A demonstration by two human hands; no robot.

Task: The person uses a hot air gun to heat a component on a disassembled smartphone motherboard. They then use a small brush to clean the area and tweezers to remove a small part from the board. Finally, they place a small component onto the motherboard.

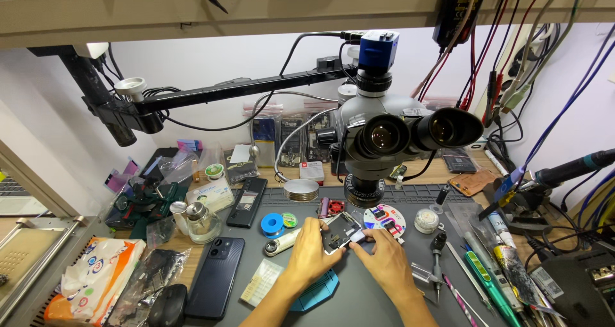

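Observation:
An opened phone point(339, 231) with its insides showing lies tilted on the dark grey work mat point(359, 295), under the lens of a grey stereo microscope point(384, 138). My left hand point(311, 253) grips the phone's left and lower edge. Touching the phone's right edge, my right hand point(384, 260) pinches a small white piece point(357, 236) with its fingertips. Both forearms come in from the bottom edge of the view.
A dark blue phone point(214, 276) lies face down at left, a black phone point(246, 202) behind it. Glass bottles point(202, 223), a blue tape roll point(271, 224), a round colourful disc point(386, 218), screwdrivers and tweezers point(477, 269) at right, a soldering iron point(570, 168), hanging cables.

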